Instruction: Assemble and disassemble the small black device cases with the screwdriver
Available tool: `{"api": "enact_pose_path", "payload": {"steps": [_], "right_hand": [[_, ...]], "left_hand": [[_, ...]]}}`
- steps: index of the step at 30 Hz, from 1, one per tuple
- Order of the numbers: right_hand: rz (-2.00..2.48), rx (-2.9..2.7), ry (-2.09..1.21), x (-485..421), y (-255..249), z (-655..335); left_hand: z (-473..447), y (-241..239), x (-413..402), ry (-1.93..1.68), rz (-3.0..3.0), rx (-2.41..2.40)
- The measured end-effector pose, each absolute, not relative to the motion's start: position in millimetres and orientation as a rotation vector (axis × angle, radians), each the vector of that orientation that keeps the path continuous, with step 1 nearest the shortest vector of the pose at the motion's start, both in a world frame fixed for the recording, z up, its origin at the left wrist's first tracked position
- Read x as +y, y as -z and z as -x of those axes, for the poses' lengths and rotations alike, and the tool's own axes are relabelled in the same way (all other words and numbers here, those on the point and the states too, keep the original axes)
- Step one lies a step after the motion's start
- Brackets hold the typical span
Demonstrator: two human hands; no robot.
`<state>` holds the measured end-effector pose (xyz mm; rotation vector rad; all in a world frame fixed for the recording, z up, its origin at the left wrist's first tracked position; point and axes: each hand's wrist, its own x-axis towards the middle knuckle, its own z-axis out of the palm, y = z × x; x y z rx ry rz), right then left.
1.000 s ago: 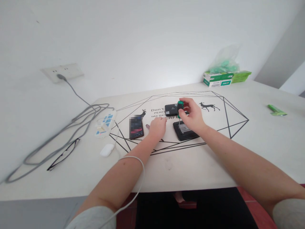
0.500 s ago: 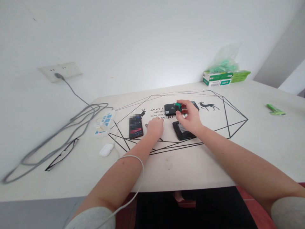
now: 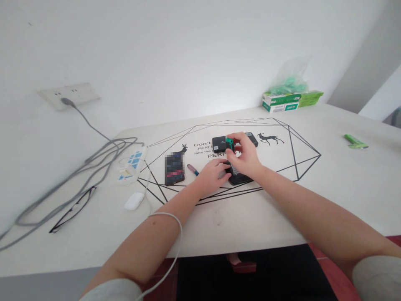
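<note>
Green-handled screwdriver (image 3: 230,144), likely light, best held by that handle, sits pinched in my right hand (image 3: 244,155). My left hand (image 3: 213,175), fingers parted, meets the black casing (image 3: 240,180).

The premises appear to be a small indoor room, domestic or office; which of the two cannot be determined. A plain white painted wall (image 3: 175,62) carries a white rectangular socket plate (image 3: 89,93), from which a looped grey cable (image 3: 117,139) runs towards a white-and-blue power strip (image 3: 135,162). The white tabletop (image 3: 275,221), decorated with black deer, lettering and angular lines, bears personal articles: thin black-framed spectacles (image 3: 73,210) and a dark rectangular smartphone (image 3: 174,170). Green-and-white cardboard boxes (image 3: 281,99) beneath a translucent plastic bag (image 3: 291,81) indicate ordinary storage. The visible floor (image 3: 340,274) is dark red with a pale joint.
</note>
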<state>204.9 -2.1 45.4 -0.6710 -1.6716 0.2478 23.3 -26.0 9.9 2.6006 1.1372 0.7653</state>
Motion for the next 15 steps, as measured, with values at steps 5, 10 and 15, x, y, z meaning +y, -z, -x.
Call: {"api": "enact_pose_path", "payload": {"steps": [5, 10, 15], "right_hand": [[0.644, -1.736, -0.229, -3.4, -43.7, -204.3], [0.587, -1.754, -0.204, -6.9, -49.3, -204.2], [0.583, -1.668, -0.250, -11.0, -58.2, -201.3]], "left_hand": [[-25.8, -13.9, -29.4, -0.731, -2.589, 1.048], [-28.3, -16.2, -33.3, -0.690, -2.608, 0.971], [-31.1, -19.0, -37.0, -0.632, -2.624, 0.949]]}}
